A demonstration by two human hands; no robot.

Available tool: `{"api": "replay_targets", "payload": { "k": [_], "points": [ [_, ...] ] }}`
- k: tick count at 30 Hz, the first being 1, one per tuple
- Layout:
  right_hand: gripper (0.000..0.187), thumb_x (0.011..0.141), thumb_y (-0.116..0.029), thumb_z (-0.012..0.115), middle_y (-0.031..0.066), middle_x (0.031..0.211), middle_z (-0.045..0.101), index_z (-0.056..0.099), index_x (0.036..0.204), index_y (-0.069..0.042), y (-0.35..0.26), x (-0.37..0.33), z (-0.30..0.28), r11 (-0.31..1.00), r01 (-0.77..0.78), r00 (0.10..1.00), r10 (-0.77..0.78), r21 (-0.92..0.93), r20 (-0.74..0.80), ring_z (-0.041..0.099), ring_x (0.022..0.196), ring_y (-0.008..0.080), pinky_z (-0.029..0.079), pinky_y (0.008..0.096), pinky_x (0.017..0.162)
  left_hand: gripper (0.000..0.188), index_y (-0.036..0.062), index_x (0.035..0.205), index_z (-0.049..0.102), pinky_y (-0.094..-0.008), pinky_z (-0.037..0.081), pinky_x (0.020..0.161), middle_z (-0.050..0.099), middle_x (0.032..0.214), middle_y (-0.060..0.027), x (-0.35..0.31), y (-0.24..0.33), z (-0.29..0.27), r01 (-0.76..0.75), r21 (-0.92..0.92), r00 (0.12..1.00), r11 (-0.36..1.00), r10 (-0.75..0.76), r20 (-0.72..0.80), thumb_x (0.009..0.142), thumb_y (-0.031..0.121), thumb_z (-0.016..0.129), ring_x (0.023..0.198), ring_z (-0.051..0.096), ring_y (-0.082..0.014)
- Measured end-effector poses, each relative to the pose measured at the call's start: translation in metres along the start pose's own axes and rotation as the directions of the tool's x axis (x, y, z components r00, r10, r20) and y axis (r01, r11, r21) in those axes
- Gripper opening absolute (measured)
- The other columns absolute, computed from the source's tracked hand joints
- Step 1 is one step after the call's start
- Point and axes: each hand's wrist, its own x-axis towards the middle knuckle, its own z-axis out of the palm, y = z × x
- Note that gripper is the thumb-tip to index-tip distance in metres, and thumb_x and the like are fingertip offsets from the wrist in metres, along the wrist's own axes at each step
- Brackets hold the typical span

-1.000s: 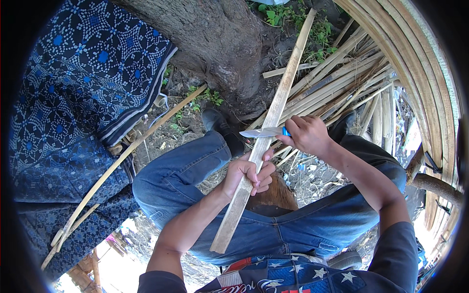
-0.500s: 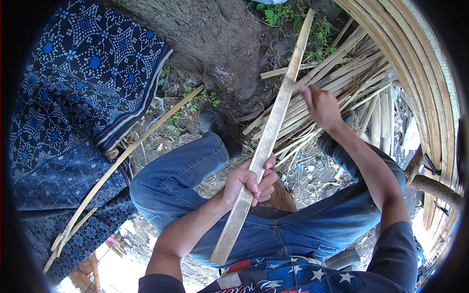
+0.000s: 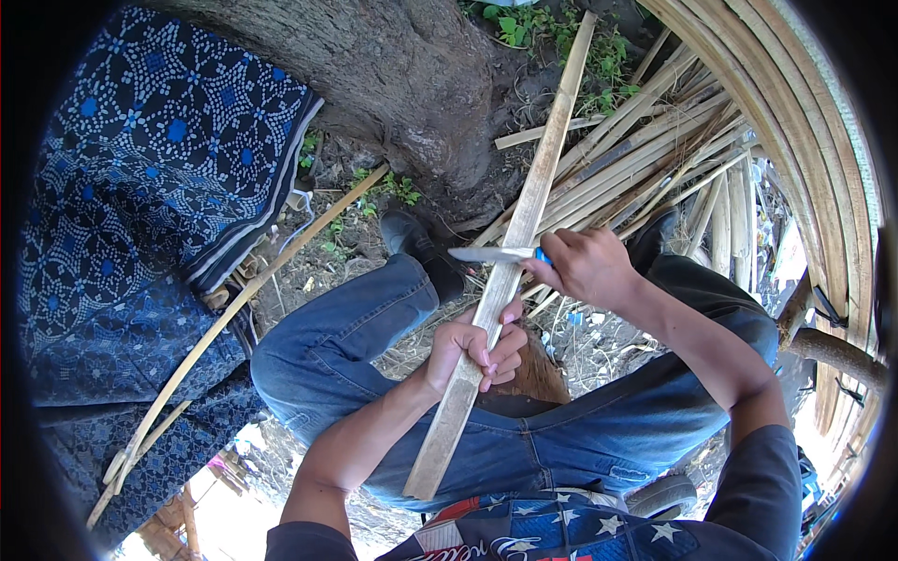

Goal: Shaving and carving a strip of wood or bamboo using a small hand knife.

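Big tree trunk (image 3: 374, 84) fills the top of the view, with a blue patterned cloth (image 3: 140, 215) draped off to the left and a heap of split bamboo strips (image 3: 673, 159) piled on the right against a curved bundle of canes (image 3: 795, 140). The person sits in jeans, knees spread, black shoe (image 3: 412, 238) on the dirt. A long bamboo slat (image 3: 510, 271) runs diagonally from the lap up toward the trunk. Left hand (image 3: 472, 351) is clenched around the slat at mid-length. Right hand (image 3: 585, 266) grips a blue-handled knife (image 3: 491, 254), blade laid across the slat just above the left hand. Another thin stick (image 3: 253, 290) lies loose on the left.
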Motion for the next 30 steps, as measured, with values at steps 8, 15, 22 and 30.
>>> {"api": "replay_targets", "payload": {
  "k": [8, 15, 22, 30],
  "points": [
    [0.042, 0.099, -0.041, 0.038, 0.0038, 0.055, 0.048, 0.054, 0.085, -0.004, 0.055, 0.007, 0.016, 0.922, -0.266, 0.953, 0.296, -0.280, 0.070, 0.043, 0.035, 0.0172, 0.033, 0.0290, 0.026, 0.042, 0.0108, 0.089, 0.036, -0.0255, 0.028, 0.035, 0.038, 0.052, -0.0044, 0.003, -0.001, 0.001, 0.002, 0.008, 1.000, 1.000, -0.002, -0.002, 0.051, 0.003, 0.052, 0.035, 0.039, -0.0154],
    [0.058, 0.100, -0.045, 0.031, 0.0073, 0.044, 0.042, 0.057, 0.069, -0.003, 0.111, 0.014, 0.014, 0.837, -0.542, 0.840, 0.540, -0.074, -0.046, 0.048, 0.038, 0.0219, 0.044, 0.0397, 0.039, 0.041, 0.0090, 0.093, 0.035, -0.0259, 0.029, 0.035, 0.038, 0.055, -0.0054, -0.002, -0.005, 0.001, -0.029, 0.007, 0.998, 1.000, 0.028, 0.063, 0.055, 0.002, 0.047, 0.036, 0.037, -0.0151],
    [0.047, 0.097, -0.038, 0.045, 0.0106, 0.045, 0.050, 0.053, 0.064, -0.006, 0.007, 0.005, -0.002, 0.932, -0.193, 0.980, 0.165, 0.307, 0.115, 0.053, 0.038, 0.0280, 0.044, 0.0395, 0.040, 0.041, 0.0084, 0.093, 0.035, -0.0253, 0.031, 0.035, 0.040, 0.056, -0.0060, -0.002, -0.005, -0.006, -0.027, 0.050, 0.998, 0.998, 0.024, 0.059, 0.055, 0.003, 0.049, 0.036, 0.038, -0.0155],
    [0.038, 0.094, -0.032, 0.052, 0.0089, 0.049, 0.051, 0.051, 0.066, -0.006, 0.013, 0.000, -0.003, 0.990, -0.132, 0.990, 0.128, 0.059, 0.061, 0.054, 0.043, 0.0282, 0.044, 0.0381, 0.043, 0.041, 0.0093, 0.090, 0.037, -0.0246, 0.029, 0.035, 0.040, 0.053, -0.0059, 0.001, -0.009, -0.001, -0.007, 0.040, 0.999, 0.999, 0.008, -0.036, 0.053, 0.001, 0.050, 0.034, 0.038, -0.0157]
  ]
}}
